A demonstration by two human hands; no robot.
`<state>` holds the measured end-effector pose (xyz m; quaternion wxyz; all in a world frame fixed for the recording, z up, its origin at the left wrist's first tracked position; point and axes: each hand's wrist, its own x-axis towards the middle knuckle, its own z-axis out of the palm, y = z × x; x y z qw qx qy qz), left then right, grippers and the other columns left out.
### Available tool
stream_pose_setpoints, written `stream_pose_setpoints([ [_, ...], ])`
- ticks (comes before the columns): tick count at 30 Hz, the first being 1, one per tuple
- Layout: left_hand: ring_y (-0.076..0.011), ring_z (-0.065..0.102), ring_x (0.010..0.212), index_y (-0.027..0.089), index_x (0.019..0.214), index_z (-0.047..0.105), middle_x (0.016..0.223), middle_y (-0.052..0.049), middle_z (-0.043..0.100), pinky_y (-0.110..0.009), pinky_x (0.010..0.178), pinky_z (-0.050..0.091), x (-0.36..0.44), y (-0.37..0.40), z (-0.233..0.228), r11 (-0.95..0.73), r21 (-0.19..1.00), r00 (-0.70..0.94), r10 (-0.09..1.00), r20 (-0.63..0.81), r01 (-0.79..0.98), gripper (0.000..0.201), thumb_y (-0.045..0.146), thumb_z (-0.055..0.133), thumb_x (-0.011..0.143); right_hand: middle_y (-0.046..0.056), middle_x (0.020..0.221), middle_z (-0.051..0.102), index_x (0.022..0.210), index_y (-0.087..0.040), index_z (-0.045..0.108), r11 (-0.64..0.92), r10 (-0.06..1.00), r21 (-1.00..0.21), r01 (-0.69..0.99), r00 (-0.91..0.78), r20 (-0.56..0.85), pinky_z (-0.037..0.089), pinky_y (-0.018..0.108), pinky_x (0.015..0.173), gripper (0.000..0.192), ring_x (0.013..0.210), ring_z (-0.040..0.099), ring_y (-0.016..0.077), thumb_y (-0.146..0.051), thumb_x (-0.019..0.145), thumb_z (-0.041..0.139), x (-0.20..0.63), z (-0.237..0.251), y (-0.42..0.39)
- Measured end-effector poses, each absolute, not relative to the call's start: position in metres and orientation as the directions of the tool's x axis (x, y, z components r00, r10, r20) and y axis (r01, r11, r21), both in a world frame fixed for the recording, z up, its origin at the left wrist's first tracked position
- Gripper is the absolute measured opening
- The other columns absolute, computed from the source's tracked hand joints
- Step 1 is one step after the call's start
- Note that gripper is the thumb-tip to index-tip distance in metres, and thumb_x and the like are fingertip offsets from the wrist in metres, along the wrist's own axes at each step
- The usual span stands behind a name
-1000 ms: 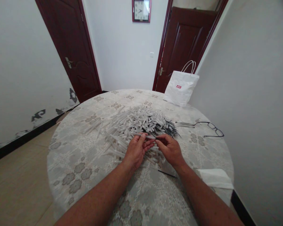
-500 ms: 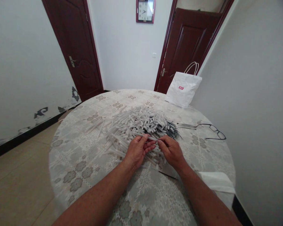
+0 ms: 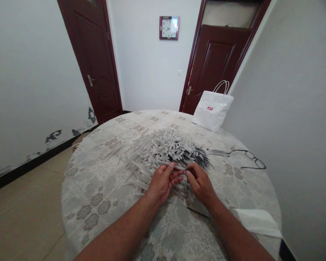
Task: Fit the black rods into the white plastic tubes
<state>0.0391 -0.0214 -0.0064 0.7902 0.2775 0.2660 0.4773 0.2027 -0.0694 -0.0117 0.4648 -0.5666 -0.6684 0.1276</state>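
Both hands (image 3: 179,181) unmoved, same tube (image 3: 170,165)

You've got 2 hands (image 3: 163,181) in view, 1 big pile of white tubes (image 3: 152,152) (too many to count), 1 dark bunch (image 3: 198,157), 1 glasses (image 3: 250,159), 1 bag (image 3: 212,110), 1 clock (image 3: 169,27), 2 doors (image 3: 95,61).

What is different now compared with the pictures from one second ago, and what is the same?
Very little changed. The view tilted upward, so the clock and the table sit lower in the picture. The left hand and right hand remain together, pinching a thin white tube beside the pile of tubes. Bag and glasses stayed put.
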Motion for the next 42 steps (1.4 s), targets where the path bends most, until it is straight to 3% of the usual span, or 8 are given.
stream_pose_setpoints([
  [6, -0.0203, 0.074, 0.082, 0.013, 0.093, 0.063, 0.092, -0.01, 0.072, -0.029, 0.069, 0.062, 0.039, -0.025, -0.004, 0.404, 0.696, 0.413, 0.895, -0.167, -0.593, 0.022, 0.03, 0.075, 0.086, -0.001, 0.063, 0.053, 0.07, -0.023, 0.049, 0.283, 0.905, -0.727, 0.626, 0.077, 0.418, 0.04, 0.027, 0.057, 0.04, 0.059, 0.051, 0.0158, -0.042, 0.104, 0.037, 0.203, -0.022, -0.064],
  [12, -0.0203, 0.074, 0.084, 0.013, 0.095, 0.063, 0.093, -0.01, 0.072, -0.029, 0.071, 0.062, 0.038, -0.024, -0.006, 0.382, 0.693, 0.387, 0.908, -0.16, -0.611, 0.021, 0.03, 0.073, 0.087, 0.001, 0.082, 0.063, 0.105, -0.022, 0.057, 0.319, 0.883, -0.745, 0.586, 0.102, 0.458, 0.046, 0.028, 0.065, 0.02, 0.07, 0.06, 0.0179, -0.04, 0.098, 0.05, 0.202, -0.023, -0.066],
  [14, -0.0206, 0.074, 0.085, 0.014, 0.094, 0.063, 0.094, -0.01, 0.073, -0.029, 0.071, 0.062, 0.038, -0.024, -0.007, 0.385, 0.692, 0.399, 0.904, -0.151, -0.61, 0.021, 0.03, 0.074, 0.087, 0.001, 0.084, 0.063, 0.106, -0.022, 0.057, 0.327, 0.874, -0.717, 0.615, 0.091, 0.477, 0.045, 0.029, 0.067, 0.018, 0.071, 0.06, 0.0178, -0.037, 0.097, 0.052, 0.202, -0.02, -0.067],
  [24, -0.0205, 0.074, 0.083, 0.013, 0.093, 0.063, 0.09, -0.009, 0.072, -0.029, 0.069, 0.062, 0.04, -0.024, -0.009, 0.399, 0.698, 0.411, 0.897, -0.164, -0.594, 0.02, 0.028, 0.074, 0.086, -0.001, 0.064, 0.051, 0.069, -0.022, 0.048, 0.294, 0.893, -0.723, 0.625, 0.089, 0.44, 0.037, 0.027, 0.058, 0.042, 0.06, 0.049, 0.0153, -0.043, 0.104, 0.037, 0.203, -0.025, -0.062],
  [29, -0.0214, 0.075, 0.085, 0.012, 0.095, 0.063, 0.093, -0.011, 0.073, -0.03, 0.071, 0.063, 0.04, -0.021, -0.009, 0.385, 0.699, 0.385, 0.908, -0.168, -0.603, 0.02, 0.027, 0.074, 0.086, 0.001, 0.081, 0.061, 0.104, -0.02, 0.058, 0.341, 0.871, -0.737, 0.583, 0.099, 0.482, 0.044, 0.028, 0.067, 0.022, 0.07, 0.057, 0.0166, -0.039, 0.099, 0.049, 0.206, -0.023, -0.066],
  [31, -0.0213, 0.075, 0.084, 0.012, 0.096, 0.064, 0.093, -0.011, 0.073, -0.03, 0.072, 0.063, 0.04, -0.021, -0.01, 0.385, 0.697, 0.391, 0.906, -0.161, -0.605, 0.02, 0.027, 0.074, 0.087, 0.002, 0.085, 0.062, 0.107, -0.02, 0.057, 0.34, 0.866, -0.729, 0.594, 0.103, 0.489, 0.044, 0.028, 0.069, 0.02, 0.072, 0.058, 0.0168, -0.036, 0.097, 0.052, 0.206, -0.022, -0.067],
  [35, -0.0212, 0.075, 0.085, 0.012, 0.096, 0.064, 0.093, -0.011, 0.073, -0.03, 0.072, 0.063, 0.04, -0.021, -0.011, 0.388, 0.696, 0.407, 0.901, -0.149, -0.604, 0.02, 0.026, 0.074, 0.086, 0.0, 0.078, 0.06, 0.1, -0.021, 0.057, 0.297, 0.889, -0.732, 0.613, 0.101, 0.446, 0.042, 0.027, 0.066, 0.018, 0.071, 0.057, 0.0167, -0.036, 0.1, 0.047, 0.204, -0.019, -0.067],
  [42, -0.0206, 0.075, 0.084, 0.012, 0.096, 0.064, 0.092, -0.01, 0.073, -0.03, 0.072, 0.063, 0.04, -0.022, -0.009, 0.398, 0.697, 0.415, 0.896, -0.157, -0.596, 0.02, 0.027, 0.074, 0.086, -0.003, 0.062, 0.051, 0.073, -0.023, 0.047, 0.261, 0.905, -0.772, 0.579, 0.131, 0.404, 0.036, 0.027, 0.057, 0.039, 0.057, 0.048, 0.0142, -0.042, 0.104, 0.037, 0.205, -0.025, -0.062],
])
